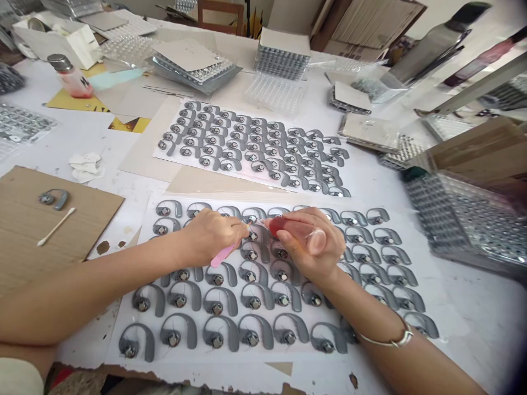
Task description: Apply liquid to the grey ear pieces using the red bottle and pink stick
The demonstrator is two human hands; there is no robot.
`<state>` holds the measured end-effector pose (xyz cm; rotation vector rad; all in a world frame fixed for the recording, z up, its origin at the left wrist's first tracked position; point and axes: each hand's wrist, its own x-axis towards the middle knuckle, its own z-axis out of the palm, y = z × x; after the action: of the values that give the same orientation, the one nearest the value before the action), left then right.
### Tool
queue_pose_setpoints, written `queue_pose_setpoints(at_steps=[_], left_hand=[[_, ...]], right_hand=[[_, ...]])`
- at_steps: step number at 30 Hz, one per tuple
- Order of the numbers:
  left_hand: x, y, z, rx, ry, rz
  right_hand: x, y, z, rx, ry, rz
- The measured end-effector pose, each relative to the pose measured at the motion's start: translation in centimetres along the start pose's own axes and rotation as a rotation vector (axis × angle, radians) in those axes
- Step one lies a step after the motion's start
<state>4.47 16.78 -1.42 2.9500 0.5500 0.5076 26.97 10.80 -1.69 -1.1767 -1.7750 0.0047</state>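
My left hand [212,233] is closed around a slim pink-handled tool, which looks like tweezers [222,256]. Its tip points at one of the grey ear-hook earphone pieces near the middle of the near sheet. My right hand [323,255] grips a small squeeze bottle [302,233] of red liquid, tilted with its thin nozzle toward the same piece. Both tips almost meet there; whether they touch it I cannot tell. Rows of grey ear-hook pieces [233,329], each with a round metallic part and fine wires, cover the white sheet [280,359] under my hands.
Beyond lies a second sheet of ear-hook pieces [255,145]. At left, a cardboard piece [24,219] bears one ear-hook and a cotton swab [56,226]. A capped bottle [69,77] stands behind it. Stacked trays [465,219] and a cardboard box [486,151] sit at right.
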Motion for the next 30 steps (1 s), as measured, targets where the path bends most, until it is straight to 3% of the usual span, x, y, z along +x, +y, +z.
queue_pose_setpoints(at_steps=[30], left_hand=[[0.08, -0.02, -0.10, -0.056, 0.002, -0.049]], right_hand=[[-0.01, -0.19, -0.06, 0.000, 0.002, -0.017]])
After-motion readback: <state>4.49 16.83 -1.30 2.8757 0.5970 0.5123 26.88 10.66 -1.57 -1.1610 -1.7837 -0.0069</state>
